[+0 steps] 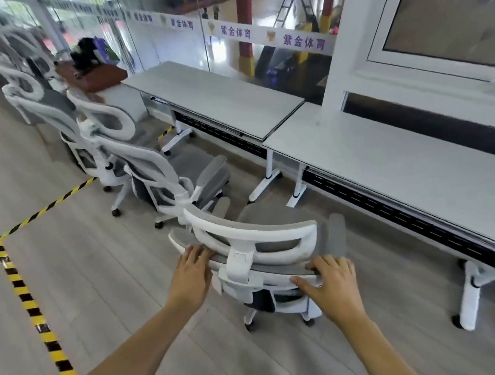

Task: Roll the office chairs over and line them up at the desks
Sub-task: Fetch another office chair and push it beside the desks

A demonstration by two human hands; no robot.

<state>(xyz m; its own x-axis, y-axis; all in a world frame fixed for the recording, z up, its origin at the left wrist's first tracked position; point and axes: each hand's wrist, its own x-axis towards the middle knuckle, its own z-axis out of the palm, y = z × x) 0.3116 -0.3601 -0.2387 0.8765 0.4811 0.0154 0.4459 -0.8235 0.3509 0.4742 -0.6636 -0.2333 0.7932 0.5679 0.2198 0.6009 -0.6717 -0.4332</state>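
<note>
Gripping the nearest chair's point(252, 238) backrest, left hand point(193, 272) and right hand point(333, 283) apparently clasp its top edge beside the counter point(396, 156).

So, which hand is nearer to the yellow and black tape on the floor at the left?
Left. The left hand rests on the left end of the nearest chair's backrest top, on the side toward the tape. The right hand holds the right end, farther away.

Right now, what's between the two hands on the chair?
In the head view, the white plastic headrest bracket of the grey mesh office chair sits between the left hand and right hand.
</note>
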